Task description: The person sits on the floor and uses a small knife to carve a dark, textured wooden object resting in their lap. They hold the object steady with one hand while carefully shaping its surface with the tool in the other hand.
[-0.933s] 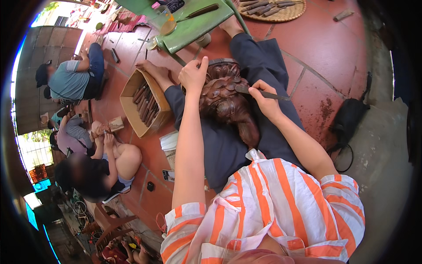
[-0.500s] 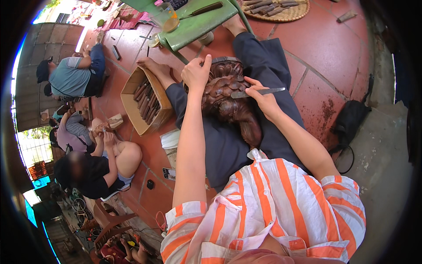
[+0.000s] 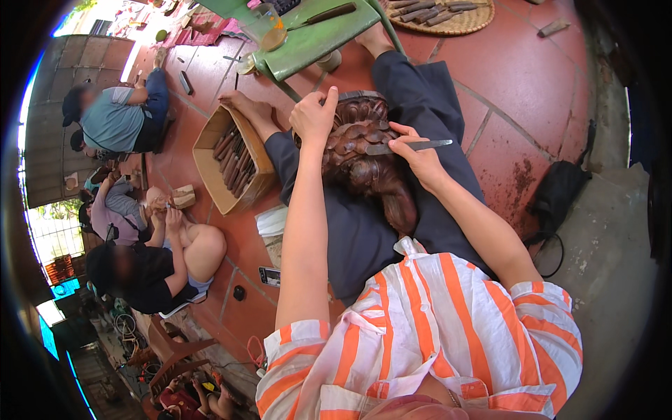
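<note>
A dark reddish-brown wood carving [image 3: 355,133] with rounded, scale-like relief lies between my legs, a curved limb-like part pointing toward me. My left hand [image 3: 313,117] is closed at its left side, thumb up, the fingertips partly hidden. In my right hand [image 3: 413,154] is a slim, flat grey metal file [image 3: 428,145], pinched between thumb and fingers. Its left end lies over the carved surface, and its tapered end sticks out to the right over my trouser leg.
A cardboard box [image 3: 203,157] of wooden-handled tools stands left of my foot. Ahead is a green stool [image 3: 315,52] bearing a cup and a tool; beyond it, a woven tray [image 3: 448,28] of tools. Several people sit at left. A phone [image 3: 269,276] and a black bag [image 3: 560,189] lie nearby.
The file and my right hand have shifted very slightly left across the carving. My left hand stays put. At left, a co-worker in a blue shirt has moved their head a little.
</note>
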`<action>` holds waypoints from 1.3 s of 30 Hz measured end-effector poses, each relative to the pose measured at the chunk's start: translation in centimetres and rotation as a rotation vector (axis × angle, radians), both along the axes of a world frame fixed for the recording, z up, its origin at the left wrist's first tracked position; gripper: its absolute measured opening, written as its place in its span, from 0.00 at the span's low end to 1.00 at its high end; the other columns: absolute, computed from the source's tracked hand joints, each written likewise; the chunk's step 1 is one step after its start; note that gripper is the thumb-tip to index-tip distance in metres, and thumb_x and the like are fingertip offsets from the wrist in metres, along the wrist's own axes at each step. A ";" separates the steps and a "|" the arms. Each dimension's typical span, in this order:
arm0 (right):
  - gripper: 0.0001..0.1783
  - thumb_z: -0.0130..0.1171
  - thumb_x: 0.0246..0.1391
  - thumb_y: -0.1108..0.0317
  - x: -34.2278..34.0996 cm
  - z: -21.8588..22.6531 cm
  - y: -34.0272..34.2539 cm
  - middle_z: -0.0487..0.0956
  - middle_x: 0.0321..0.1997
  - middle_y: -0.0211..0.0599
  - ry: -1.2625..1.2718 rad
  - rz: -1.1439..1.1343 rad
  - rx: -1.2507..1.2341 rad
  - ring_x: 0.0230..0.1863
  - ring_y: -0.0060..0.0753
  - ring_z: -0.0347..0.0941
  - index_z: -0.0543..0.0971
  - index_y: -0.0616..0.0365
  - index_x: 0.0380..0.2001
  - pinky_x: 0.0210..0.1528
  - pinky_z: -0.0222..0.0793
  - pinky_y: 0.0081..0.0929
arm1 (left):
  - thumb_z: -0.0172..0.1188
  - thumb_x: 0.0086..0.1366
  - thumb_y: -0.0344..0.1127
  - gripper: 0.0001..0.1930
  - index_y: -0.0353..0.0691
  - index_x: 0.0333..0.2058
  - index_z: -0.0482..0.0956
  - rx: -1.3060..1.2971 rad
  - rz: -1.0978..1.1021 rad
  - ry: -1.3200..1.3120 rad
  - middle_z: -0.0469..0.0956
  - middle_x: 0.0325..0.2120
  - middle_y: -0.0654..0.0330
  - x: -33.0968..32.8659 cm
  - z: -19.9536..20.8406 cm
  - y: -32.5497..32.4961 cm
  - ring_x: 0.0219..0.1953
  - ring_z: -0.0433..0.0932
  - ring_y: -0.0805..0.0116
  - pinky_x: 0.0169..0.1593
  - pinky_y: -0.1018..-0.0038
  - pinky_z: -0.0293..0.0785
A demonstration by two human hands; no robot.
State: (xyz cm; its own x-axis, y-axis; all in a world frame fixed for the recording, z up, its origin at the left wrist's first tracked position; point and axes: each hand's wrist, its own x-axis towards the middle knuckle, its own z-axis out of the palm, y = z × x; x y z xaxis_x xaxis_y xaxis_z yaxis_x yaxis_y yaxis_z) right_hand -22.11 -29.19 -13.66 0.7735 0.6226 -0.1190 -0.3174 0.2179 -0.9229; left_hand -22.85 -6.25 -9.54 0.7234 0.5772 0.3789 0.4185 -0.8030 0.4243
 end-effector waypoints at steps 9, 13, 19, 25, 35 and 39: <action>0.10 0.58 0.52 0.67 -0.2 0.4 0.2 0.64 0.61 0.44 0.037 -0.042 -0.041 0.60 0.32 0.60 0.80 0.66 0.25 0.60 0.52 0.27 | 0.55 0.55 0.58 0.24 0.42 0.21 0.81 0.011 0.010 0.043 0.76 0.18 0.49 0.0 0.2 -0.2 0.25 0.76 0.46 0.32 0.58 0.71; 0.12 0.59 0.52 0.65 0.4 -0.4 -0.8 0.64 0.61 0.48 0.033 0.056 0.032 0.61 0.35 0.58 0.80 0.66 0.27 0.61 0.51 0.29 | 0.55 0.56 0.57 0.23 0.42 0.19 0.81 0.006 0.003 0.028 0.76 0.18 0.49 -0.1 0.2 0.0 0.24 0.76 0.46 0.31 0.57 0.71; 0.09 0.57 0.53 0.68 0.0 -0.3 0.0 0.65 0.61 0.45 0.064 -0.012 0.033 0.60 0.32 0.59 0.79 0.65 0.28 0.61 0.50 0.28 | 0.57 0.55 0.55 0.22 0.41 0.16 0.79 0.064 -0.022 -0.046 0.75 0.15 0.50 -0.1 0.0 -0.2 0.21 0.75 0.46 0.27 0.56 0.69; 0.10 0.60 0.51 0.66 0.2 -0.2 -0.2 0.65 0.60 0.44 0.101 -0.015 0.037 0.59 0.32 0.60 0.80 0.65 0.28 0.61 0.51 0.28 | 0.57 0.55 0.54 0.22 0.41 0.16 0.79 0.057 -0.005 -0.013 0.75 0.15 0.50 0.0 0.2 -0.3 0.21 0.76 0.47 0.26 0.57 0.70; 0.09 0.59 0.51 0.68 0.1 -0.1 0.1 0.66 0.59 0.43 0.097 -0.037 0.012 0.59 0.32 0.60 0.80 0.65 0.27 0.61 0.51 0.28 | 0.57 0.54 0.53 0.21 0.40 0.16 0.79 0.043 -0.012 -0.038 0.76 0.16 0.50 -0.1 0.3 -0.3 0.22 0.76 0.47 0.26 0.57 0.70; 0.09 0.60 0.51 0.68 0.4 -0.6 -0.2 0.65 0.59 0.43 0.079 -0.009 0.043 0.59 0.32 0.60 0.80 0.65 0.28 0.61 0.51 0.28 | 0.57 0.54 0.53 0.21 0.41 0.16 0.78 0.061 -0.016 -0.042 0.75 0.16 0.50 -0.2 0.2 -0.3 0.22 0.76 0.47 0.26 0.57 0.70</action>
State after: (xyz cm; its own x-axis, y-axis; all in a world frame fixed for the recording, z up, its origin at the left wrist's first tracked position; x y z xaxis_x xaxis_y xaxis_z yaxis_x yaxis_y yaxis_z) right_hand -21.67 -29.37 -14.29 0.7682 0.6216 -0.1533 -0.3867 0.2598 -0.8848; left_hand -23.03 -6.51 -9.31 0.7147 0.5408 0.4436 0.3884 -0.8343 0.3914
